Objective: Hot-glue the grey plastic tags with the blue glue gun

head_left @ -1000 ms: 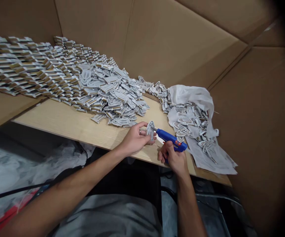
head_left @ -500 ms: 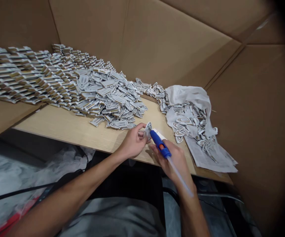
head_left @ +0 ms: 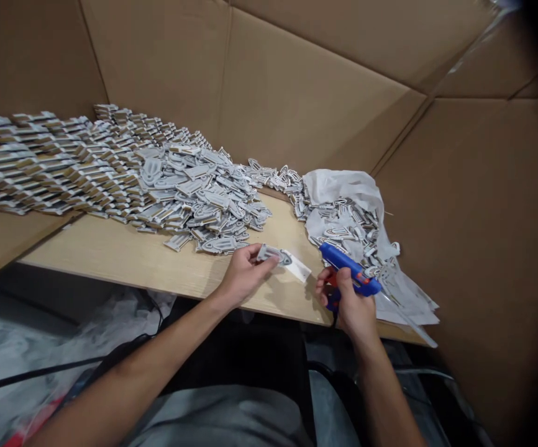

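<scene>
Partly hidden by the thumb (head_left: 268, 266), a flat, grey, pointed piece (head_left: 266, 251) is pinched in the left fingers (head_left: 251, 250) over the tabletop's front edge (head_left: 194, 288); the right fingers (head_left: 325, 273) grip a glue gun (head_left: 346, 265), its handle (head_left: 333, 302) mostly covered.

Left hand (head_left: 243, 273) is pinching, thumb extending away from the body; left forearm (head_left: 166, 341) is slanting in diagonally. Right hand (head_left: 350, 304) is gripping, fingers curling; right forearm (head_left: 387, 385) is angling up. Hands are sitting apart.
</scene>
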